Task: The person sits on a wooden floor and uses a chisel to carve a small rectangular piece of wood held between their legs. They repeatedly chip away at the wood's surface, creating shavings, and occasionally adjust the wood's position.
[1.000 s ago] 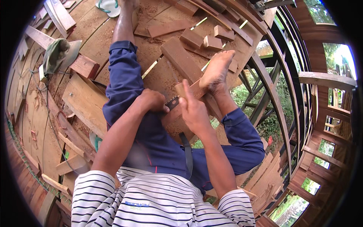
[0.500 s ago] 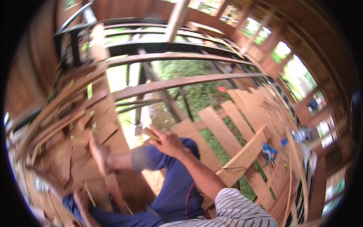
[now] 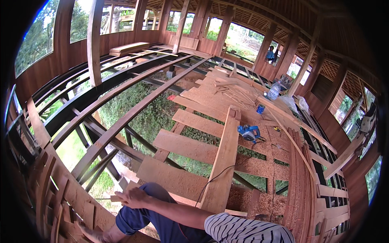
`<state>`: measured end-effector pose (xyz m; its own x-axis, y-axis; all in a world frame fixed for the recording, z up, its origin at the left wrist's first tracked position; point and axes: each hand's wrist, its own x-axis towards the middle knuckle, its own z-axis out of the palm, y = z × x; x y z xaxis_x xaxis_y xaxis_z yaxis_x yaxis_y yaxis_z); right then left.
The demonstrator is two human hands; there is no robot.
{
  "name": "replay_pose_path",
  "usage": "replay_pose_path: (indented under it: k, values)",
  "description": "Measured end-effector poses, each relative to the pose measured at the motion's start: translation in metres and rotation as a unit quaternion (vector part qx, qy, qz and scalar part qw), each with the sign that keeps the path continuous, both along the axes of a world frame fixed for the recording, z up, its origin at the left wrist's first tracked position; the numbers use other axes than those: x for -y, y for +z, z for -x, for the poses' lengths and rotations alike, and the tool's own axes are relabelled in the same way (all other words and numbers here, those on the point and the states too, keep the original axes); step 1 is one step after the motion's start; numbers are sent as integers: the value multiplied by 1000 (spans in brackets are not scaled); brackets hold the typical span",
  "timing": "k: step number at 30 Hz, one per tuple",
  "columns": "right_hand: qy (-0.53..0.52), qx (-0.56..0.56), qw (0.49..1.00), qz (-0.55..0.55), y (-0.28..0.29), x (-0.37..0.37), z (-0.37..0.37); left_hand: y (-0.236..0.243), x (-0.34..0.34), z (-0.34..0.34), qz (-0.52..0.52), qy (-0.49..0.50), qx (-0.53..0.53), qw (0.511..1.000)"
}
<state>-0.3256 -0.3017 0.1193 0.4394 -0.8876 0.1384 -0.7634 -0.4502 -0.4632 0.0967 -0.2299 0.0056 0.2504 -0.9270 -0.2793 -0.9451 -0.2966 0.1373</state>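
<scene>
My right hand [image 3: 134, 197] is closed round a short light-brown wooden piece [image 3: 116, 198], above my raised right knee in dark blue trousers [image 3: 142, 220]. A thin dark line runs left from that piece; whether it belongs to it I cannot tell. Below the hand, my bare foot [image 3: 91, 233] rests by the boards at the lower left. My left hand is out of the head view. Beside my right arm, a long thick plank [image 3: 222, 162] lies across spaced floorboards [image 3: 184, 146], with a black cord over it.
A blue handheld power tool [image 3: 250, 133] sits on shavings-covered boards, near a blue can [image 3: 260, 109] and a large clear bottle [image 3: 274, 90]. Long beams [image 3: 137, 107] span open gaps with ground and plants below. Stacked strips [image 3: 298, 182] lie at the right.
The view has swung to the right and up, showing more of the floor frame and room. My left hand has left the picture. My right hand still holds the wooden piece.
</scene>
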Motion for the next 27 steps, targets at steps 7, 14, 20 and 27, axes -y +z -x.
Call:
replay_pose_path:
  k: [7, 14, 20, 27]
  values:
    - [-2, -22, 1000, 0, -14, 8, 2, 6, 26, 12, -43, -14, 5, 999]
    - [8, -54, 999, -3, -32, 14, 7, 9, -26, -43, -80, 60, 12, 995]
    - [-33, -53, 998, 31, -48, 6, -4, -2, -101, -66, -114, 124, -9, 986]
    - [-46, -115, 991, -59, 10, 0, -4, -16, -187, -69, -140, 188, -53, 971]
